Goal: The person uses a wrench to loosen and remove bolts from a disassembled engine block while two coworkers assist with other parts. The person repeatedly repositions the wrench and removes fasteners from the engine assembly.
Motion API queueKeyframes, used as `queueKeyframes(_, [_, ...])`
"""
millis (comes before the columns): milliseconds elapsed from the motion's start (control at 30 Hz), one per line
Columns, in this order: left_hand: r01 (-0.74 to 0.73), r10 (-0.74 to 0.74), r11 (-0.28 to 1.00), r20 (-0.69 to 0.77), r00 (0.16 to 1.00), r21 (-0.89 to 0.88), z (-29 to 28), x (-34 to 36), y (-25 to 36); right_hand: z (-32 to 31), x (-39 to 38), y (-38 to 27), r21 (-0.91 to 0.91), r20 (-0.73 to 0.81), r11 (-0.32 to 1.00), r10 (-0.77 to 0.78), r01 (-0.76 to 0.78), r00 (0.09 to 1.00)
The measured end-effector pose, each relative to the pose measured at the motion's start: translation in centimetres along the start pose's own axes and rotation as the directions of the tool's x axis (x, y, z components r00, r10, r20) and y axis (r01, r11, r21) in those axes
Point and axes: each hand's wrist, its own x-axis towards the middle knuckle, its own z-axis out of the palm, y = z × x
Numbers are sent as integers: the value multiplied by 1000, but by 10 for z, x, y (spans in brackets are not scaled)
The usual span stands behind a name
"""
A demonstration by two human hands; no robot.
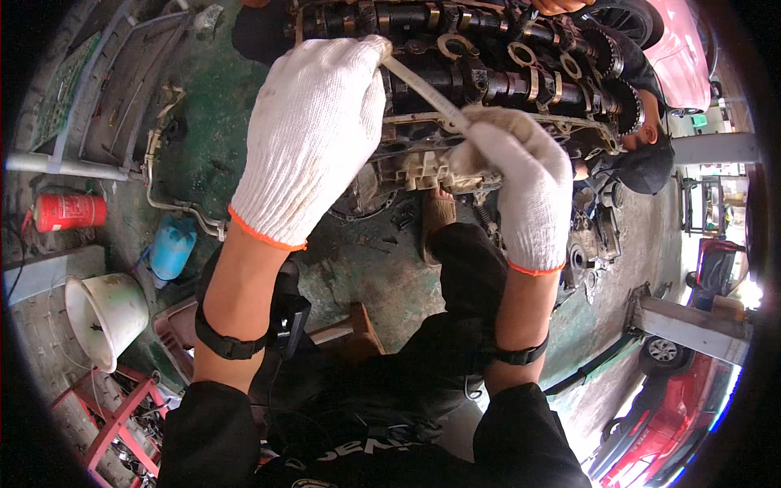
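My left hand (309,134), in a white knit glove with an orange cuff, is closed on one end of a long, thin pale strip (423,91), held over an engine cylinder head (508,85) with two camshafts and gears. My right hand (521,183), gloved alike, has its fingers bent round the strip's lower end, in front of the head's lower edge. A cream, ribbed casting (425,169) shows between my hands, partly hidden by them. The strip slants down to the right from my left hand's fingertips.
Another person (643,163) is at the right behind the engine; a hand (553,6) is at the top. Greasy parts (594,236) lie on the floor at right. At left are a red extinguisher (69,211), blue container (172,244) and bucket (106,321). Cars (679,65) stand at right.
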Motion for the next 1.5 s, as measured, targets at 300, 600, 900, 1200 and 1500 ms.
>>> queueKeyframes(300, [9,-9,1000,7,1000,-10,1,2,-4,40,-10,21,-177,326,982,-11,72,945])
queueKeyframes(600, [12,-19,994,-63,998,-109,-11,3,-3,40,-22,18,-81,314,974,-175,210,933])
queueKeyframes(900, [49,-48,998,19,999,-48,-4,2,-1,40,-18,19,-346,196,893,-232,289,953])
queueKeyframes(1200, [68,-68,997,-9,998,-29,-2,-1,0,32,-17,9,-65,-19,963,-264,263,964])
queueKeyframes(1500, [69,-68,997,-35,997,17,2,-1,0,25,-17,6,-132,10,958,-257,256,966])
